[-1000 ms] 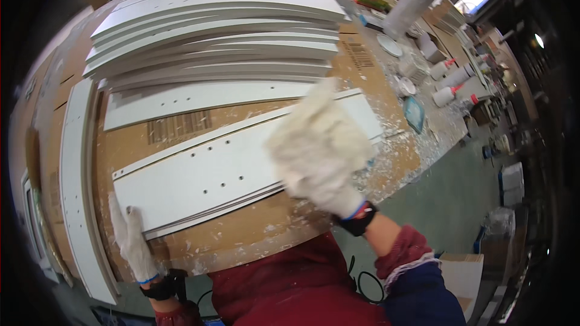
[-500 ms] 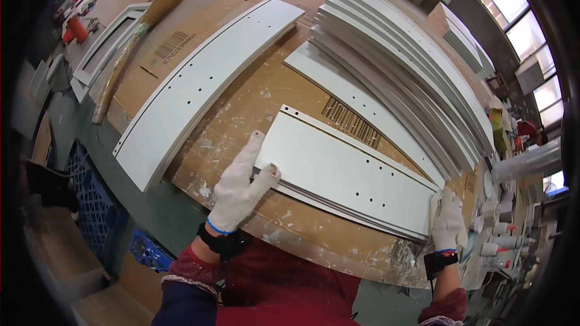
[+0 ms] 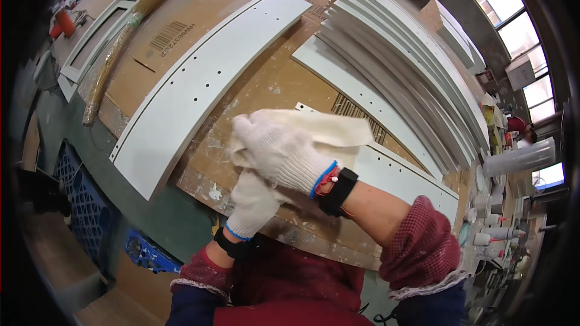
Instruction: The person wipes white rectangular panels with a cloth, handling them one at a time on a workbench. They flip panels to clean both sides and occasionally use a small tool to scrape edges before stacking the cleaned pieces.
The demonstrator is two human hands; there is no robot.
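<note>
White boards with small drilled holes lie one on another before me; my hands hide their left end. My right hand, in a white knitted glove, reaches across to that end, its fingers closed on a cream cloth. Part of the cloth trails to the right over the top board. Just below it is my gloved left hand, by the boards' left end. The right hand and cloth cover the left fingers, so their grip is hidden.
Another drilled white board lies at the left on the cardboard-covered table. A tall stack of white boards stands at the back right. A straw broom leans far left; bottles crowd the right side.
My right hand has swung from the boards' right end to their left end, bringing the cream cloth along. My left hand stays near the left end and is now partly covered.
</note>
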